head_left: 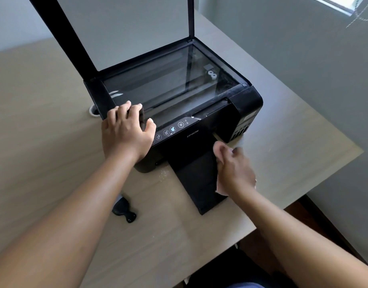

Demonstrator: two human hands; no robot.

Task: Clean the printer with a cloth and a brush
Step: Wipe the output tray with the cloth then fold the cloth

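Head view: A person works over a black Epson inkjet printer point(179, 113) standing on a pale wood-grain surface point(54, 142), its scanner lid point(116, 28) raised upright at the back. The left hand point(127, 132), fingers spread and flat, presses down on the printer's front-left corner beside the control panel point(172, 129), apparently steadying the machine. The right hand point(235, 169) is closed around a pink cloth point(221, 189), bunched in its grip with a corner hanging below the palm, and works at the right edge of the extended output tray point(197, 183), just in front of the printer's face. A small black brush point(123, 208) lies untouched on the surface in front of the printer's left corner, well clear of both hands. Whitish dust shows along the front margin of the scanner glass point(170, 80) and specks lie on the surface at the tray's left side, suggesting the job is only partly done: the cloth wipe of the front is under way, while the glass edge and any brushing appear left to do.
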